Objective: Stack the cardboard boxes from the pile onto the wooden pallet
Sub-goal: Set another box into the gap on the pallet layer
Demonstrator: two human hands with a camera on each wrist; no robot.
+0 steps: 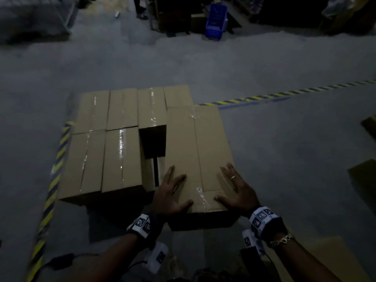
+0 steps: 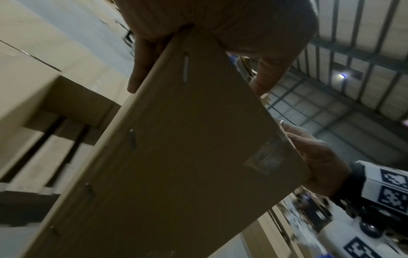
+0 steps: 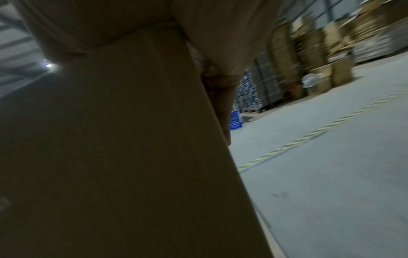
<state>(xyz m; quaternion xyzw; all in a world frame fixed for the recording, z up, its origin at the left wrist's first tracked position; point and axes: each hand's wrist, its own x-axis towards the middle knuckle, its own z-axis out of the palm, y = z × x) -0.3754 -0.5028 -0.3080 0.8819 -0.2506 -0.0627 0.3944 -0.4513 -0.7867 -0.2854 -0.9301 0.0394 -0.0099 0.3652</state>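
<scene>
Counting seven boxes (image 1: 122,127), two hands (image 1: 205,192).

Seven brown, tape-sealed cardboard boxes are showing in the stack: four are sitting in the far row (image 1: 124,107), two are lying in the near row (image 1: 122,159), and one larger box (image 1: 197,151) is lying at the right side. Two bare hands are pressing flat on that box, the left hand (image 1: 171,194) and the right hand (image 1: 238,192). One blue plastic crate (image 1: 215,21) is standing far off on the floor. Two yellow-and-black striped floor lines (image 1: 284,94) are running across the concrete.
</scene>
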